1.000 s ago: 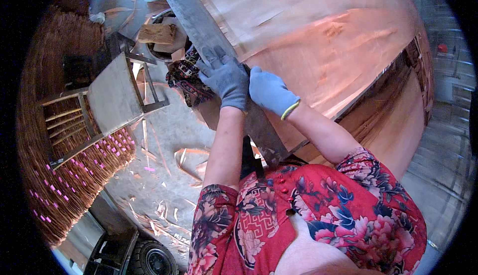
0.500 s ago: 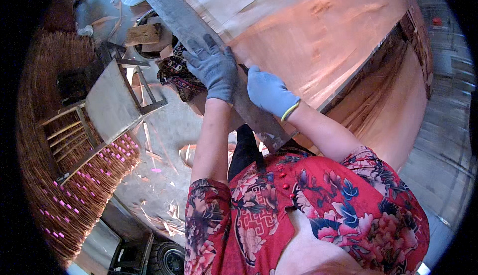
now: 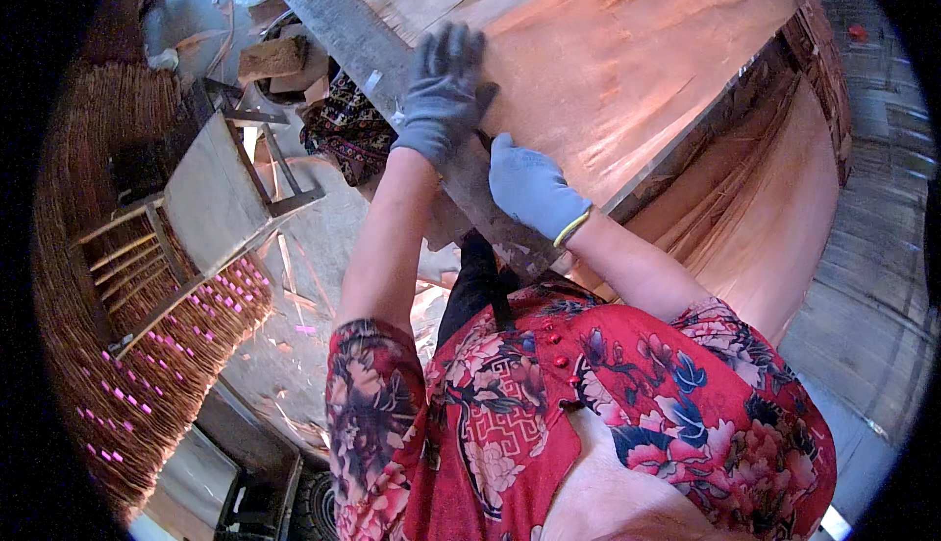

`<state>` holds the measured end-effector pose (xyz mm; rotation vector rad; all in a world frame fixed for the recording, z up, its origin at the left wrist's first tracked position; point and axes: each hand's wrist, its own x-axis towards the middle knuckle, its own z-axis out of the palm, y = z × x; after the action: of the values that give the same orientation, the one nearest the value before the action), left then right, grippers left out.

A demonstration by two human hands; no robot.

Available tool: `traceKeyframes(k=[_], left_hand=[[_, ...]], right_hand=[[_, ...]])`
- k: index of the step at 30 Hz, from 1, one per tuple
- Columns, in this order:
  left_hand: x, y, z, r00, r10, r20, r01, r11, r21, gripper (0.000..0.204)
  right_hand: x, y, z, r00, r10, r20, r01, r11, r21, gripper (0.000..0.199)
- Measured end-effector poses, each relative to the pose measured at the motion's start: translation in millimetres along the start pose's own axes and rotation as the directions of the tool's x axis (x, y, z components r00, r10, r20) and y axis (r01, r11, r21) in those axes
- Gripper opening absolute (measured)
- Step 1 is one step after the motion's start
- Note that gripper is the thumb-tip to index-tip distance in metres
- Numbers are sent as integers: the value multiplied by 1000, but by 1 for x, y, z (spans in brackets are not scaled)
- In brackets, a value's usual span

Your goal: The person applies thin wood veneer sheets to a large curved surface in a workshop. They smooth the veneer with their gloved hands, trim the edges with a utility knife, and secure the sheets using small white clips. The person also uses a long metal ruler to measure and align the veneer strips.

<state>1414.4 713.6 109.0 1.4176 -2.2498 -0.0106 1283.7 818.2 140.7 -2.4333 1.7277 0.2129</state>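
Note:
My left hand [image 3: 446,90], in a grey-blue glove, is open with its fingers stretched out. It lies flat across the inner edge of a long grey board [image 3: 338,26], its fingertips reaching toward thin wood veneer sheets [image 3: 608,61]. My right hand [image 3: 534,188], in a light blue glove with a yellow cuff edge, is closed beside the board on the veneer. From its fist a small dark tool [image 3: 482,136] pokes out toward my left hand; most of it is hidden, so its exact kind is unclear.
Left of the board lie a dark patterned cloth [image 3: 345,134] and a yellowish-brown block [image 3: 272,58]. A wooden chair [image 3: 216,193] stands farther left, beside a large stack of thin brown sheets [image 3: 186,355] with pink tags. Veneer scraps [image 3: 294,418] litter the floor.
My left hand has moved up and right, from lying along the board to reaching over its inner edge. My right hand stays nearly in place, still closed.

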Motion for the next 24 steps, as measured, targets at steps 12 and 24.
traceKeyframes(k=[12, 24], left_hand=[[1, 3, 3, 991, 9, 131, -32, 984, 174, 64], [-20, 60, 12, 960, 235, 154, -236, 972, -15, 61]], right_hand=[[-46, 8, 4, 981, 104, 165, -123, 987, 104, 14], [-64, 12, 12, 990, 89, 105, -99, 991, 91, 15]])
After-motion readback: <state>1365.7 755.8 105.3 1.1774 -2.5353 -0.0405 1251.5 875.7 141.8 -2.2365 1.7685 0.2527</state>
